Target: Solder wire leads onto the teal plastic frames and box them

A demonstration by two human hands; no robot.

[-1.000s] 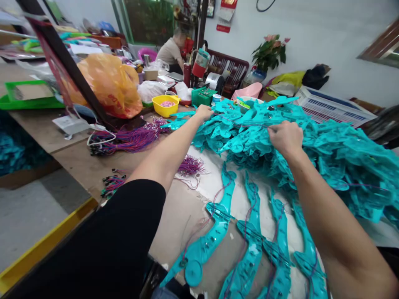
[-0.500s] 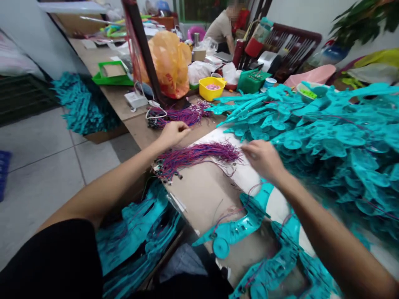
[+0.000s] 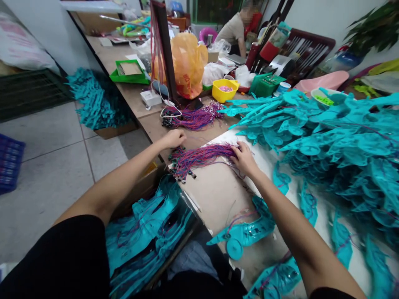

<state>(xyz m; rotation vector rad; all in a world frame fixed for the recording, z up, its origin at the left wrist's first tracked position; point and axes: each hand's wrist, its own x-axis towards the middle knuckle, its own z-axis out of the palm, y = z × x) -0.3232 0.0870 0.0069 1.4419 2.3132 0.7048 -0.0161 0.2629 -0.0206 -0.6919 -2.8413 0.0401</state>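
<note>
A bundle of thin purple, red and blue wires (image 3: 205,158) lies across the near table, its small dark connectors at the left end. My right hand (image 3: 245,161) is at the bundle's right end, with thumb and fingers closing on the loose wire tips. Just above the connector end, my left hand (image 3: 175,138) is closed with fingertips together; what it holds, if anything, is too small to make out. Behind it lies a second wire bundle (image 3: 196,118). A turquoise plastic part (image 3: 249,230) with wires attached rests on the table in front of me.
Turquoise parts are piled high (image 3: 343,141) on the right. More fill a box (image 3: 149,232) below the table's left edge. A yellow bowl (image 3: 222,93), an orange bag (image 3: 188,62) and a dark post (image 3: 163,50) stand farther back. A person (image 3: 232,31) sits beyond.
My right hand has moved left onto the wire tips from just beside them. My left hand has shifted toward the connector end. The whole view has turned slightly left.
</note>
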